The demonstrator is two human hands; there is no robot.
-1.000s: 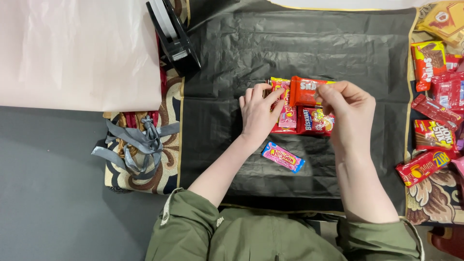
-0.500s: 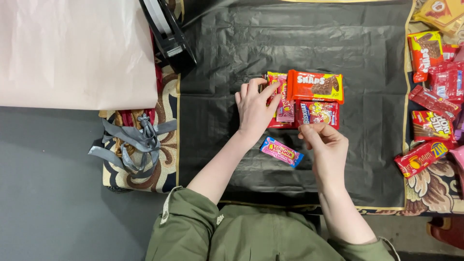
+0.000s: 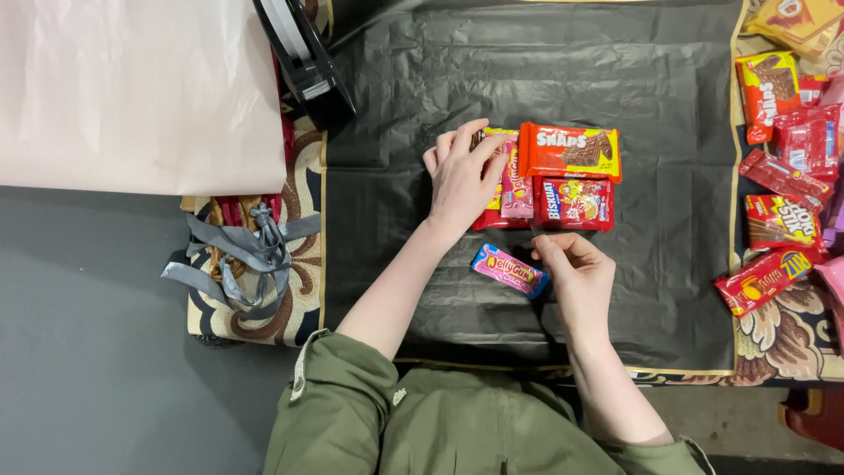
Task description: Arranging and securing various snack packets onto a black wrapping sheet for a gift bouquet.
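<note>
- Left hand point(image 3: 461, 180): laid flat and open, fingers spread on the left end of the cluster of red snack packets point(image 3: 549, 180) mid-sheet.
- Right hand point(image 3: 576, 273): fingers curled, tips touching the right end of the small pink candy bar point(image 3: 510, 269); whether pinched or merely touched, could not be told.
- Pink candy bar: lying tilted on the black wrapping sheet point(image 3: 668, 132), just below the cluster, apart from it.
- Judged light, stiff-cored, glossy and likely slippery; best pinched across the narrow sides or by a crimped end.
- Grey ribbon point(image 3: 237, 255) far left; more snack packs point(image 3: 782, 176) far right.
</note>
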